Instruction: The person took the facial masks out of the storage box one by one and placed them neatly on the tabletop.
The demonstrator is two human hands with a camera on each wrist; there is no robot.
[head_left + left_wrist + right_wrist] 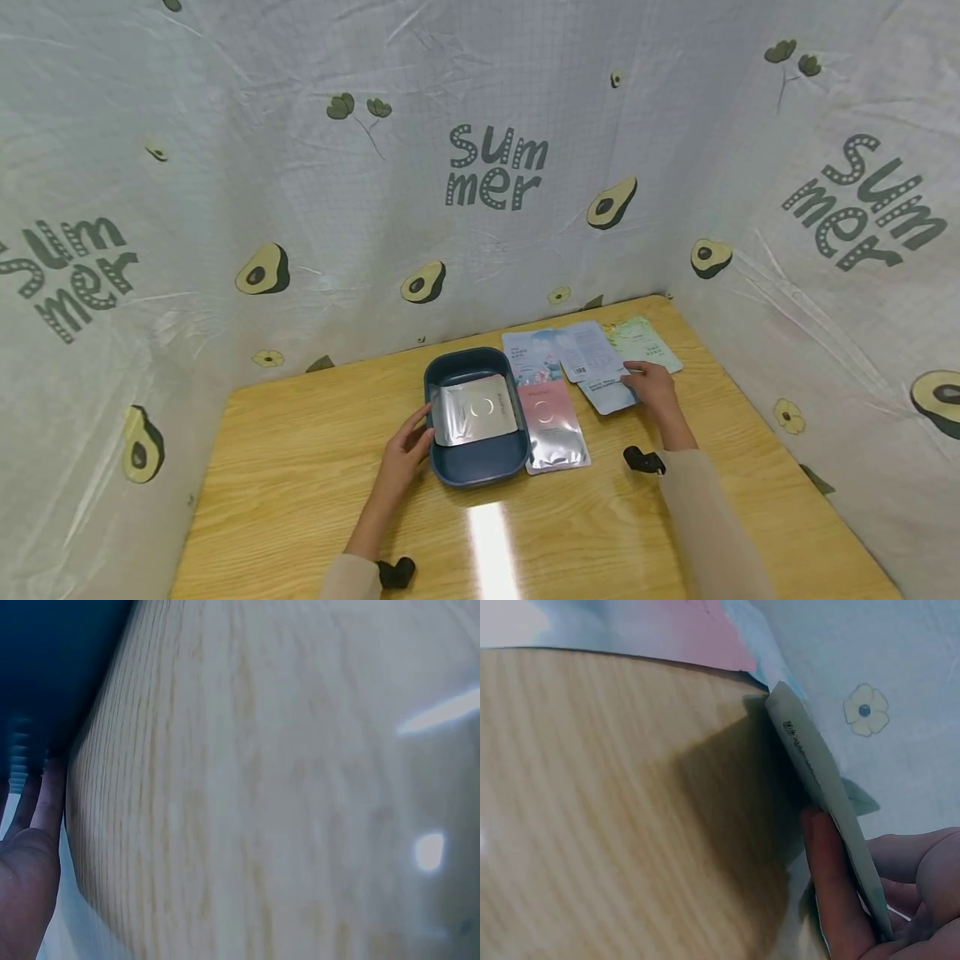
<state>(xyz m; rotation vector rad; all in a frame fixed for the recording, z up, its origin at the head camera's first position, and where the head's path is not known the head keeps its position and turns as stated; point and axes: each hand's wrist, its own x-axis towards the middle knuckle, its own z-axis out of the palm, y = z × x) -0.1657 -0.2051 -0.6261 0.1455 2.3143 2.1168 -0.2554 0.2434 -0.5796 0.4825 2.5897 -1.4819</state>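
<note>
At the left wall of the blue tray (480,467), your left hand (406,442) rests its fingertips, the thumb spread apart from loosely extended fingers. It grips nothing; the left-wrist view shows its fingers laid against the tray's outer surface. Over the right part of the table (300,467), your right hand (654,387) holds the white packet (592,348) by its near right edge in a narrow pinch, digits on both faces. The right-wrist view shows that packet tilted up off the wood, its shadow below. It overlaps the light-blue packet (609,398), whose near end shows beneath it; whether you also touch this 2nd packet cannot be told. The green packet (647,343) lies just beyond your right hand. Inside the tray, 1 silver packet (467,417) lies crosswise. Beside the tray's right wall lies the pink packet (551,425), the flowered packet (532,354) adjoining its far end.
</note>
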